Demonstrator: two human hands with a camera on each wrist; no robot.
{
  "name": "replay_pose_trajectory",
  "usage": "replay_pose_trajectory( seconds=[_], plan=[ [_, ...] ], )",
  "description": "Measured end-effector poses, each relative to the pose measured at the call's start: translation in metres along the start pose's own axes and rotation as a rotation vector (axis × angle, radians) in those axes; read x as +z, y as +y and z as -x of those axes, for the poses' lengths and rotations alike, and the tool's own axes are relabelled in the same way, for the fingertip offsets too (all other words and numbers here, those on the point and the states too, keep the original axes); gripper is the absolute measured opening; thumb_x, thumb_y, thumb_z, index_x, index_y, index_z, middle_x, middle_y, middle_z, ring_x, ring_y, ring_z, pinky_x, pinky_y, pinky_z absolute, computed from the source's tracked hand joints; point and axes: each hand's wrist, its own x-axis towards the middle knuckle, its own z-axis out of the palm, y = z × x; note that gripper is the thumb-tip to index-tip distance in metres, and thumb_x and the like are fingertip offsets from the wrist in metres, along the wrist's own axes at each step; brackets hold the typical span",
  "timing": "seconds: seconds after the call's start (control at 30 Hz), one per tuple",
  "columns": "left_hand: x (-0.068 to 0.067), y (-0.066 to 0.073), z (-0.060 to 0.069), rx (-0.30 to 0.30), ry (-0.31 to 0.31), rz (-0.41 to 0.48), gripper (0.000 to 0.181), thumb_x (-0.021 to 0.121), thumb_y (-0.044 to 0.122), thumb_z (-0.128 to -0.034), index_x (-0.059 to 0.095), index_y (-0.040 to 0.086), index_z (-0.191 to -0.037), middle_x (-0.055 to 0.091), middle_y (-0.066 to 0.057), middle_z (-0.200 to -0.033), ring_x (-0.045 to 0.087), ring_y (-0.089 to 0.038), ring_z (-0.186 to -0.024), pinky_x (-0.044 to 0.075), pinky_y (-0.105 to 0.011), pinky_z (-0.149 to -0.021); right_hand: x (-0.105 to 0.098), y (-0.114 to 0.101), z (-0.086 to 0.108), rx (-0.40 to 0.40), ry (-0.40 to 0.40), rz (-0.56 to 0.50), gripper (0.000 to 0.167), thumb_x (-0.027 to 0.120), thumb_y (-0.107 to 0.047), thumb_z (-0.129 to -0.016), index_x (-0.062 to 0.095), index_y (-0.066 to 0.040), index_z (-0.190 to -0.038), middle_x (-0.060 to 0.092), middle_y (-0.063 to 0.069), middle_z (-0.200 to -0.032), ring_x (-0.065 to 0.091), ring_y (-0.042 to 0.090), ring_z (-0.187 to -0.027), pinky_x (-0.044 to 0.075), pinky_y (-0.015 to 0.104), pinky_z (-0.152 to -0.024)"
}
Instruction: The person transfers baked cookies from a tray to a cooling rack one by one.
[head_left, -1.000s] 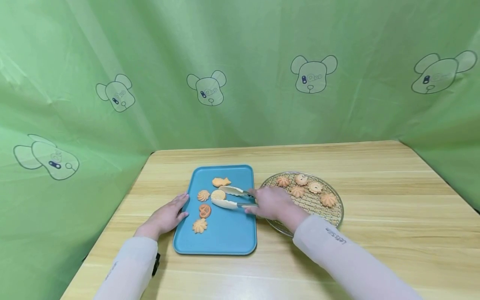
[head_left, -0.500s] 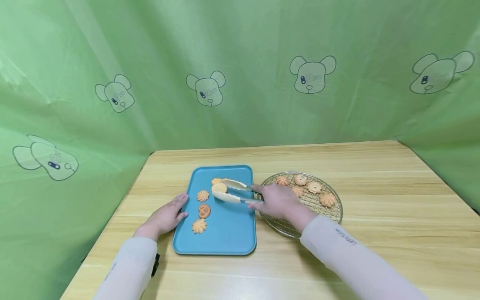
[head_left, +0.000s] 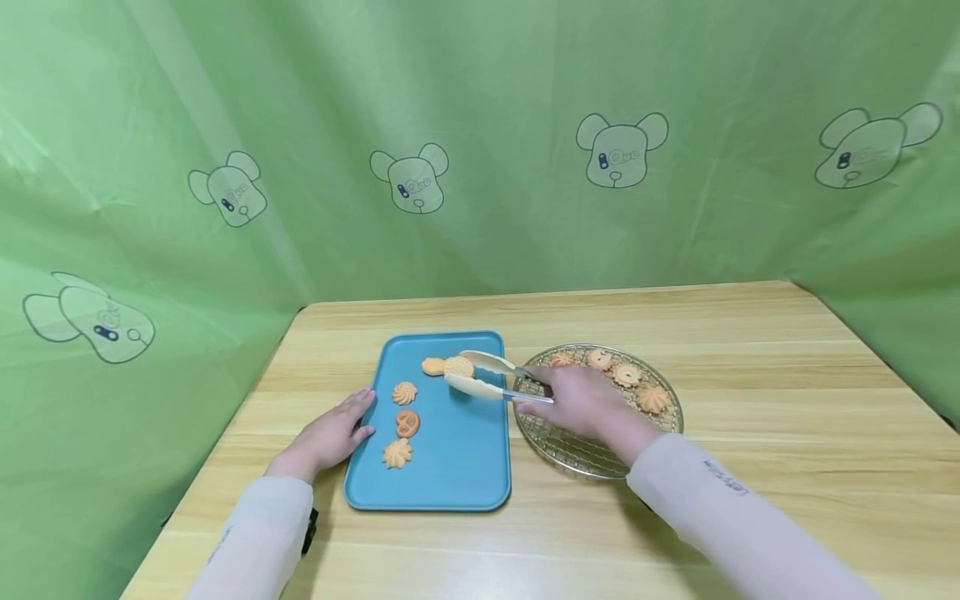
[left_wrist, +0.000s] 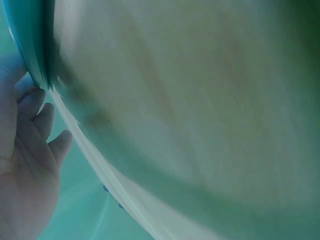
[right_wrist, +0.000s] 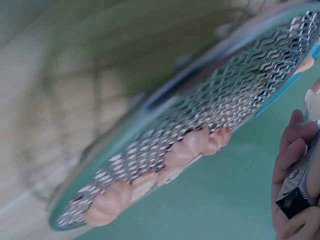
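My right hand grips metal tongs with cream tips, and a round cookie sits between those tips over the upper part of the blue tray. In the right wrist view the hand is curled round the tongs at the right edge. My left hand rests at the tray's left edge, its fingers touching the rim; the left wrist view shows this hand beside the tray wall. A fish-shaped cookie, partly hidden, lies left of the round one.
On the tray's left lie a swirl cookie, a pretzel cookie and a flower cookie. Right of the tray, a round wire rack holds several cookies, partly under my right arm. A green curtain stands behind the table.
The tongs and my right hand have moved right, towards the rack, and the round cookie has moved up and right with the tips. My left hand has stayed at the tray's edge.
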Motion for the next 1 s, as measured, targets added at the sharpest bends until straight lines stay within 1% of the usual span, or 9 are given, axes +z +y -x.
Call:
replay_pose_trajectory(
  seconds=[0.23, 0.3, 0.4, 0.47, 0.57, 0.63, 0.7, 0.87, 1.0],
  plan=[
    [0.001, -0.001, 0.000, -0.006, -0.005, 0.001, 0.060, 0.052, 0.024, -0.0996, 0.027, 0.000, -0.149, 0.024, -0.017, -0.154, 0.023, -0.034, -0.140, 0.023, -0.049, -0.112, -0.005, 0.017, 0.010, 0.004, 0.018, 0.036, 0.083, 0.048, -0.075, -0.081, 0.046, -0.020, -0.143, 0.066, 0.011, -0.109, 0.053, 0.016, -0.063, 0.041, 0.029, -0.043],
    [0.000, 0.000, 0.000, -0.009, -0.007, 0.005, 0.061, 0.052, 0.024, -0.0996, 0.027, 0.000, -0.149, 0.024, -0.017, -0.154, 0.023, -0.034, -0.140, 0.023, -0.049, -0.112, -0.006, 0.022, 0.013, 0.012, 0.016, 0.023, 0.087, 0.046, -0.078, -0.079, 0.045, -0.020, -0.144, 0.066, 0.013, -0.109, 0.052, 0.016, -0.059, 0.040, 0.029, -0.041],
    [-0.001, 0.001, 0.000, -0.012, -0.007, 0.010, 0.060, 0.052, 0.024, -0.0995, 0.027, 0.000, -0.149, 0.024, -0.017, -0.154, 0.022, -0.035, -0.140, 0.023, -0.049, -0.112, -0.009, 0.030, 0.018, 0.025, 0.005, 0.016, 0.090, 0.046, -0.079, -0.078, 0.042, -0.020, -0.146, 0.066, 0.011, -0.088, 0.050, 0.015, -0.055, 0.041, 0.030, -0.042],
    [-0.001, 0.002, 0.000, -0.013, -0.005, 0.012, 0.060, 0.052, 0.023, -0.0995, 0.027, 0.000, -0.149, 0.024, -0.017, -0.154, 0.022, -0.035, -0.140, 0.023, -0.049, -0.112, -0.010, 0.034, 0.020, 0.019, 0.013, 0.019, 0.088, 0.048, -0.076, -0.079, 0.043, -0.018, -0.145, 0.065, 0.011, -0.085, 0.053, 0.017, -0.057, 0.046, 0.034, -0.047],
    [-0.002, 0.002, 0.001, -0.008, -0.003, 0.011, 0.060, 0.052, 0.023, -0.0995, 0.027, 0.000, -0.149, 0.024, -0.018, -0.154, 0.022, -0.035, -0.140, 0.023, -0.050, -0.112, -0.012, 0.041, 0.024, 0.018, 0.036, 0.044, 0.084, 0.050, -0.073, -0.082, 0.043, -0.017, -0.145, 0.066, 0.018, -0.105, 0.064, 0.029, -0.080, 0.053, 0.044, -0.063],
    [-0.002, 0.002, 0.001, -0.006, -0.002, 0.010, 0.060, 0.052, 0.023, -0.0994, 0.027, -0.001, -0.149, 0.024, -0.018, -0.154, 0.023, -0.035, -0.140, 0.023, -0.049, -0.112, -0.014, 0.046, 0.027, 0.015, 0.055, 0.048, 0.083, 0.049, -0.072, -0.083, 0.044, -0.018, -0.145, 0.059, 0.021, -0.125, 0.062, 0.037, -0.098, 0.053, 0.051, -0.074],
    [-0.002, 0.002, 0.001, -0.001, 0.000, 0.006, 0.060, 0.053, 0.023, -0.0994, 0.027, -0.001, -0.148, 0.024, -0.018, -0.153, 0.023, -0.036, -0.139, 0.023, -0.049, -0.112, -0.016, 0.050, 0.030, 0.020, 0.058, 0.052, 0.085, 0.046, -0.075, -0.082, 0.043, -0.018, -0.145, 0.054, 0.021, -0.132, 0.056, 0.042, -0.110, 0.050, 0.056, -0.082],
    [-0.003, 0.003, 0.002, 0.005, 0.008, -0.001, 0.060, 0.053, 0.021, -0.0990, 0.028, -0.002, -0.148, 0.025, -0.019, -0.153, 0.024, -0.036, -0.139, 0.024, -0.050, -0.112, -0.024, 0.059, 0.039, 0.036, 0.046, 0.053, 0.091, 0.042, -0.079, -0.081, 0.044, -0.014, -0.144, 0.053, 0.020, -0.133, 0.053, 0.045, -0.113, 0.051, 0.057, -0.079],
    [-0.003, 0.004, 0.002, 0.003, 0.006, 0.008, 0.059, 0.053, 0.021, -0.0989, 0.029, -0.002, -0.148, 0.025, -0.018, -0.153, 0.023, -0.036, -0.139, 0.024, -0.049, -0.112, -0.030, 0.068, 0.046, 0.050, 0.033, 0.058, 0.086, 0.047, -0.073, -0.084, 0.044, -0.012, -0.144, 0.052, 0.022, -0.133, 0.055, 0.047, -0.109, 0.051, 0.057, -0.076]
  ],
)
